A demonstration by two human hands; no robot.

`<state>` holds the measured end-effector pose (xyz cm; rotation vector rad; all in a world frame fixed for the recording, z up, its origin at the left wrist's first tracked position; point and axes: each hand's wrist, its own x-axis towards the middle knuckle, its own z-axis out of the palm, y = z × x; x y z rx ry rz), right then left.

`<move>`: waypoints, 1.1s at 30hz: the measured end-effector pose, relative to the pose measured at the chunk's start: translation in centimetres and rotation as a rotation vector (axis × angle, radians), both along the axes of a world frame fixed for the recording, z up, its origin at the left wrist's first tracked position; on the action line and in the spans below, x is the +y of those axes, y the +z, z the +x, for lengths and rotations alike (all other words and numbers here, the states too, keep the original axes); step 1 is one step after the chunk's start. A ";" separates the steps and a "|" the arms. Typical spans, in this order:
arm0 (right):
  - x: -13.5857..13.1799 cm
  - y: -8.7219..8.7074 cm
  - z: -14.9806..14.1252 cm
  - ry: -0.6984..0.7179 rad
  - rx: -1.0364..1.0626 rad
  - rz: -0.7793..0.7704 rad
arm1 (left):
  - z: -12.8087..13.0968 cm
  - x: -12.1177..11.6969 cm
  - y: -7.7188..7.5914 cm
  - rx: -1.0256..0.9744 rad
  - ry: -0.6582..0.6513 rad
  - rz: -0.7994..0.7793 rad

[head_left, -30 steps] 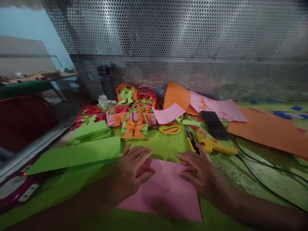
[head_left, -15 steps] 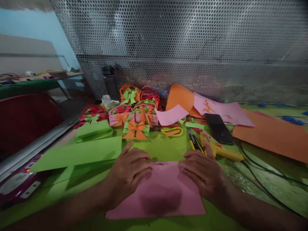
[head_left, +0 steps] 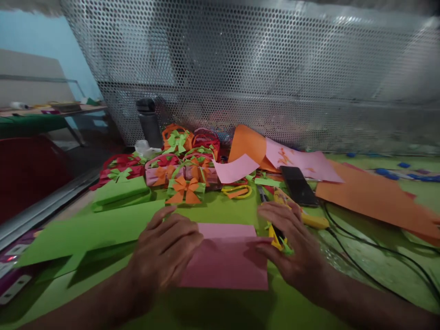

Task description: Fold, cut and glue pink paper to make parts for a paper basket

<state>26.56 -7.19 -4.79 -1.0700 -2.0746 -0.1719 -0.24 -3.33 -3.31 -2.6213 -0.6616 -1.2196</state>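
Note:
A pink sheet of paper point(head_left: 228, 263) lies in front of me with a fold across it; a paler strip shows beyond its raised near layer. My left hand point(head_left: 168, 250) is closed on its left edge, fingers curled over and the thumb mostly hidden. At the right corner, the thumb of my right hand point(head_left: 290, 238) touches or nearly touches the paper, while the fingers stretch apart from it above a utility knife point(head_left: 277, 233). A yellow glue gun point(head_left: 314, 221) lies just past that hand.
Small paper gift bags with bows point(head_left: 185, 190) cluster behind, near a dark bottle point(head_left: 150, 123). Green paper point(head_left: 103, 231) lies left. Yellow-handled scissors point(head_left: 237, 191), a phone point(head_left: 298, 185), orange paper point(head_left: 374, 197) and a black cable point(head_left: 364, 250) are to the right. A perforated metal panel point(head_left: 240, 68) stands behind.
The pink paper's near part has been lifted and folded away from me. My right hand has opened off the far edge; my left hand has moved left and closer. The view has shifted slightly.

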 end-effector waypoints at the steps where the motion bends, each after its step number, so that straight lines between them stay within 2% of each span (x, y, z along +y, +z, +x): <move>1: 0.1 0.0 0.1 -0.024 0.042 -0.001 | 0.0 0.1 0.0 -0.002 0.005 0.016; 3: 0.2 -0.1 0.2 -0.047 0.139 -0.011 | 0.0 0.2 0.0 -0.013 0.014 0.040; 7: 0.1 -0.1 0.3 -0.003 0.259 -0.030 | -0.5 0.7 0.1 0.034 0.036 0.091; 12: 0.3 -0.1 0.5 -0.003 0.230 -0.071 | -1.5 1.4 0.1 0.145 0.059 0.151; 21: 0.8 -0.5 0.3 0.003 0.285 -0.165 | -1.4 1.5 -0.3 0.149 0.044 0.138; 33: 0.8 -0.1 0.2 0.040 0.269 -0.065 | -1.2 1.2 -0.3 0.138 0.005 0.102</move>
